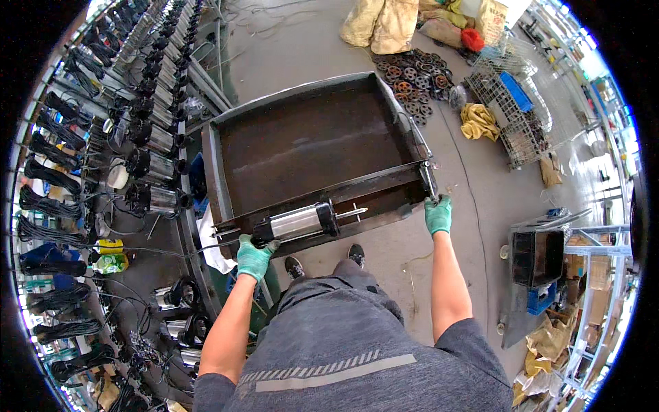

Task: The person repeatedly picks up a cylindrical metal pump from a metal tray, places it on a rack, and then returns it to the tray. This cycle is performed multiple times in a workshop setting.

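An electric motor (296,223) with a silver cylinder, black end caps and a shaft pointing right lies along the near side of a dark metal trough (309,141). Its black left end is gripped by my green-gloved left hand (255,257), fingers curled around the cap. A black cable runs off leftward from that end. At the trough's near right corner, my gloved right hand (438,214) closes around the lower end of a slim metal tool (429,182); its exact kind is unclear. The right fingertips are partly hidden.
Racks of similar motors (154,137) with coiled cables line the left. Dark wheel-like parts (419,75) lie on the floor beyond the trough, near sacks (381,24). A wire cage (504,103) stands right, and a cart with a black crate (539,257) nearer. A cable crosses the floor.
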Motion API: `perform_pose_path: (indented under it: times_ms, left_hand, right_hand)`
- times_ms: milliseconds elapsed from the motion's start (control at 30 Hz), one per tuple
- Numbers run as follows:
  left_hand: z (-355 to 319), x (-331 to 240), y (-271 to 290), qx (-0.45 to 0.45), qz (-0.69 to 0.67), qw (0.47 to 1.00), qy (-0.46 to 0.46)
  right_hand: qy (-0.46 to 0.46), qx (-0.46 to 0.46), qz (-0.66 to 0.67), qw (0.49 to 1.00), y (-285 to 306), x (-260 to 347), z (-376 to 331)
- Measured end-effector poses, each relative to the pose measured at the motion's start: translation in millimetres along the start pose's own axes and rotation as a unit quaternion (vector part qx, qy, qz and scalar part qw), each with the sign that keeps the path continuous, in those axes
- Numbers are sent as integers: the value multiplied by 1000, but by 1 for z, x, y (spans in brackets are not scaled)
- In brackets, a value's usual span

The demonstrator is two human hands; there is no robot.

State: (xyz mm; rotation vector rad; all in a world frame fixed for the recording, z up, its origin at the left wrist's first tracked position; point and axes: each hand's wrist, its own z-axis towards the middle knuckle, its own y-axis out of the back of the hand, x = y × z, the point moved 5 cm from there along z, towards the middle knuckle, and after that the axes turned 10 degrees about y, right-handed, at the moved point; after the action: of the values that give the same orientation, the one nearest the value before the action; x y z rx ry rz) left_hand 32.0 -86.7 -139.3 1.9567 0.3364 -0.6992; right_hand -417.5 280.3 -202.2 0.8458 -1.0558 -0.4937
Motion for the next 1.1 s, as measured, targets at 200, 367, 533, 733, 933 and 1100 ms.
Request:
perform_pose_path:
  times_ms: [200,367,533,733,933,1100]
  left_hand:
    - [6,11,2,14,-8,1000,16]
    - [7,11,2,18,-10,1000,-1]
    - [-2,-5,7,15,8,1000,20]
    - [6,5,2,8,10,1000,8]
    - [14,18,0,11,12,1000,9]
    - [8,7,4,0,34,999,14]
  right_hand:
    - [-69,158,27,985,-43,15,69]
    - [-12,122,78,989,-68,31,101]
    - [56,290,158,942,-60,85,47]
    - [-199,368,377,826,-46,153,-28]
    - [-252,344,450,785,-80,157,-42]
    - [-279,352,453,770,-95,150,-43]
